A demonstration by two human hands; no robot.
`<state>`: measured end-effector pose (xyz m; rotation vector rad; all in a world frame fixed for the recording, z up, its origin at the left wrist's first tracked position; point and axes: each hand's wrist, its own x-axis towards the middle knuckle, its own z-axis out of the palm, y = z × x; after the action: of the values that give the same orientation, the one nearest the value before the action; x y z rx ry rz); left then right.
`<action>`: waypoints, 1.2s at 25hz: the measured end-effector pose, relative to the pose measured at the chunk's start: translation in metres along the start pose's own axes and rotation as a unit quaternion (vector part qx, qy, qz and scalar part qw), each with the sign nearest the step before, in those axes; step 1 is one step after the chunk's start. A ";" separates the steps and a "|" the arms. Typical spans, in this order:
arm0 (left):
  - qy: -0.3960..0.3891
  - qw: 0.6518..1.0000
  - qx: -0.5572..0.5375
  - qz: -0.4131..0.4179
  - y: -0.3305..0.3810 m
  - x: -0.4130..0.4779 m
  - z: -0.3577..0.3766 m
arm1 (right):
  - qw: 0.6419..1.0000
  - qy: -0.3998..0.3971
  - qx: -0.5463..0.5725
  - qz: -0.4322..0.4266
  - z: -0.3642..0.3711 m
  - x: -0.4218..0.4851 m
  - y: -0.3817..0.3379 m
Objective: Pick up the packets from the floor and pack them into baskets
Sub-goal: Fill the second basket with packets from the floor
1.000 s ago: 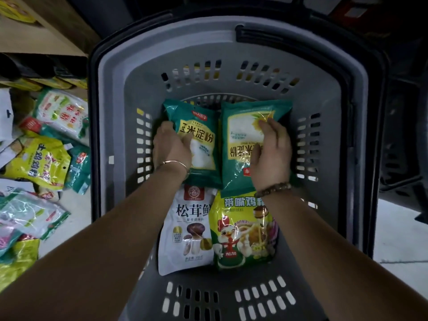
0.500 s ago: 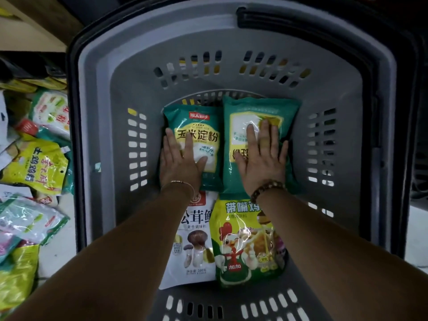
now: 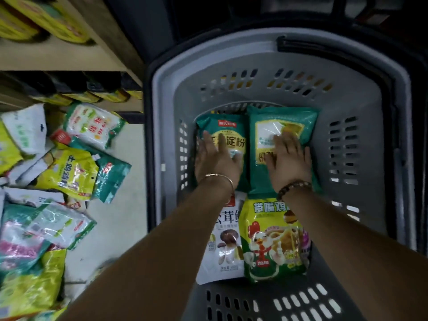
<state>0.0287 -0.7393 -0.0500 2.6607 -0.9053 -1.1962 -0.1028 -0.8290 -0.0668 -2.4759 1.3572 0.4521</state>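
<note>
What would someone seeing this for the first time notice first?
A big grey basket fills the middle, where the left hand and the right hand lie flat on two green packets at its far end. To the left, a bright heap of loose packets covers the floor.

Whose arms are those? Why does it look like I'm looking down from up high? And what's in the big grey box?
The camera sits on a person's head and looks down, so you see their arms just as they do. The grey box is a shopping basket. Four packets lie flat in it: a left green packet and a right green packet at the far end, and nearer, a white mushroom packet and a yellow-green chicken packet. The left hand is spread flat on the left green one and the right hand on the other. Neither hand grips anything. A heap of packets lies on the floor.
</note>
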 end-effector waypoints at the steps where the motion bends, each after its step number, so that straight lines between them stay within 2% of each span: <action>1: 0.024 0.998 -0.040 0.030 0.004 -0.012 -0.011 | 0.999 0.031 0.018 0.004 -0.004 -0.005 -0.007; 3: 0.074 0.983 -0.122 0.115 0.008 -0.043 -0.034 | 0.994 0.096 0.053 0.001 -0.015 -0.017 -0.028; 6: 0.132 0.939 -0.219 0.230 0.000 -0.093 -0.068 | 0.979 0.176 0.102 -0.024 -0.045 -0.037 -0.061; 8: 0.185 0.907 -0.257 0.278 -0.023 -0.117 -0.093 | 0.962 0.220 0.156 -0.037 -0.070 -0.054 -0.091; 11: 0.244 0.879 -0.303 0.275 -0.082 -0.133 -0.127 | 0.920 0.317 0.225 -0.054 -0.109 -0.085 -0.149; 14: 0.255 0.898 -0.293 0.205 -0.165 -0.140 -0.150 | 0.892 0.354 0.262 -0.104 -0.122 -0.121 -0.228; 17: 0.275 0.918 -0.258 0.118 -0.253 -0.130 -0.148 | 0.892 0.320 0.282 -0.148 -0.088 -0.133 -0.311; 20: 0.275 0.928 -0.251 0.019 -0.327 -0.103 -0.127 | 0.899 0.277 0.308 -0.144 -0.031 -0.122 -0.370; 22: 0.279 0.929 -0.241 -0.023 -0.366 -0.079 -0.104 | 0.922 0.176 0.330 -0.097 0.015 -0.108 -0.386; 23: 0.281 0.931 -0.231 -0.029 -0.382 -0.065 -0.093 | 0.933 0.126 0.329 -0.073 0.040 -0.100 -0.387; 25: 0.281 0.936 -0.208 -0.021 -0.408 -0.034 -0.074 | 0.947 0.073 0.306 -0.061 0.088 -0.087 -0.381; 30: 0.306 0.938 -0.161 -0.004 -0.463 0.056 -0.044 | 0.965 0.030 0.241 -0.102 0.184 -0.043 -0.375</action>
<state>0.3117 -0.3974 -0.1990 2.5072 -0.5337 -0.4016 0.1686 -0.5306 -0.1825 -2.1965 1.0588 -0.0062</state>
